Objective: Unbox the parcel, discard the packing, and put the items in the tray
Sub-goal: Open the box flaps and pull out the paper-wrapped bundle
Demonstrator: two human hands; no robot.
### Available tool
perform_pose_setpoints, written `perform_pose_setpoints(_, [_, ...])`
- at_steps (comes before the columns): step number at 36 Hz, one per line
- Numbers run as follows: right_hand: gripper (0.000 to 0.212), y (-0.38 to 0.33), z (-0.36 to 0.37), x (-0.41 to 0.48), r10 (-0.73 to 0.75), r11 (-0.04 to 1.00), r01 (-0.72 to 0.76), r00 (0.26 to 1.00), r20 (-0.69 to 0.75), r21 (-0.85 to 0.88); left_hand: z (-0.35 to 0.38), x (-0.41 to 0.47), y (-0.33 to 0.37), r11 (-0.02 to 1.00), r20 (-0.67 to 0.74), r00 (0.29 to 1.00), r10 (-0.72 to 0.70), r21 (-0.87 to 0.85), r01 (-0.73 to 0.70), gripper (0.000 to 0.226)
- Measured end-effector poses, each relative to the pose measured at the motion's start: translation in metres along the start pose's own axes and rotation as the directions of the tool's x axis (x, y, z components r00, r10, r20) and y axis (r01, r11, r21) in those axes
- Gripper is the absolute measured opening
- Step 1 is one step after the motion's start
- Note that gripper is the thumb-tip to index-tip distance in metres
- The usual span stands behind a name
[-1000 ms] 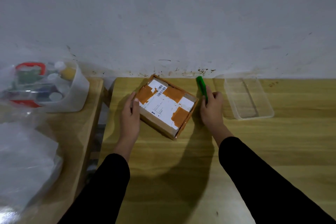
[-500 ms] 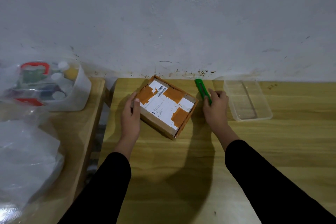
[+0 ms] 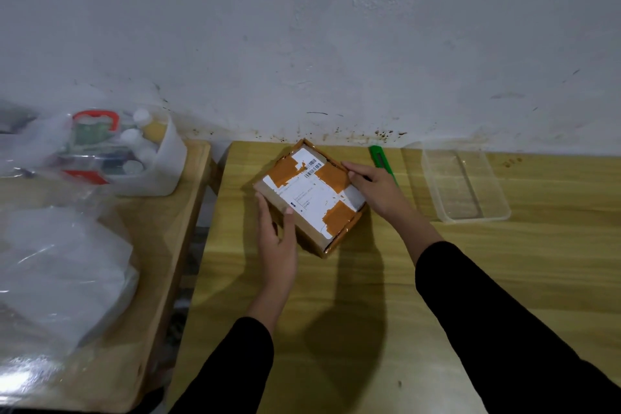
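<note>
A cardboard parcel (image 3: 312, 195) with orange tape and a white shipping label sits slanted at the back of the wooden table (image 3: 353, 329). My left hand (image 3: 277, 239) grips its near-left side, thumb on the top edge. My right hand (image 3: 376, 188) holds its far-right edge, fingers stretched along the top. A green box cutter (image 3: 379, 158) lies on the table just behind my right hand, its lower end hidden by the hand. The clear plastic tray (image 3: 470, 217) stands to the right with nothing in it.
A second wooden table stands to the left across a narrow gap (image 3: 198, 239). It carries a white bin (image 3: 161, 175) of bottles and clear plastic bags (image 3: 57, 262). A white wall runs right behind both tables.
My right hand has left the green cutter on the table and moved left onto the parcel's far edge. My left hand has slid down the near-left side. The parcel has turned a little.
</note>
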State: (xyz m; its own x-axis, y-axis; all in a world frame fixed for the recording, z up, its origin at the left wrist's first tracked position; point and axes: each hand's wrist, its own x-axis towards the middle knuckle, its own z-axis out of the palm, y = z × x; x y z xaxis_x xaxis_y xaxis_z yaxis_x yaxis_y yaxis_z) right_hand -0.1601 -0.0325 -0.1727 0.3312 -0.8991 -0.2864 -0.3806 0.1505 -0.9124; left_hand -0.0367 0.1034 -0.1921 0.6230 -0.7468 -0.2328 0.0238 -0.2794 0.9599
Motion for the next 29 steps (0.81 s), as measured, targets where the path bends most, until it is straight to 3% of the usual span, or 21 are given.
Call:
perform_pose_setpoints(8, [0.032, 0.025, 0.006, -0.065, 0.029, 0.991, -0.006, 0.985, -0.17, 0.136, 0.0, -0.033, -0.002, 0.993, 0.027, 0.997, -0.076, -0.087, 0.078, 0.059])
perform_pose_setpoints(14, [0.026, 0.059, 0.042, -0.134, 0.022, 0.997, 0.013, 0.916, -0.402, 0.082, -0.006, -0.058, -0.002, 0.991, -0.206, 0.971, -0.123, -0.083, 0.107, 0.041])
perform_pose_setpoints(19, [0.027, 0.068, 0.059, -0.161, -0.073, 0.996, 0.086, 0.89, -0.451, 0.008, -0.02, -0.074, -0.013, 0.99, -0.311, 0.943, -0.116, -0.107, 0.086, 0.036])
perform_pose_setpoints(24, [0.025, 0.046, 0.036, -0.127, -0.251, 0.967, 0.238, 0.859, -0.446, -0.086, -0.025, -0.072, -0.025, 0.997, -0.204, 0.976, -0.076, -0.049, 0.068, 0.033])
perform_pose_setpoints(29, [0.032, 0.029, 0.01, -0.082, -0.311, 0.912, 0.21, 0.913, -0.263, -0.352, -0.042, -0.054, -0.029, 0.998, -0.012, 0.999, -0.039, 0.054, 0.04, 0.035])
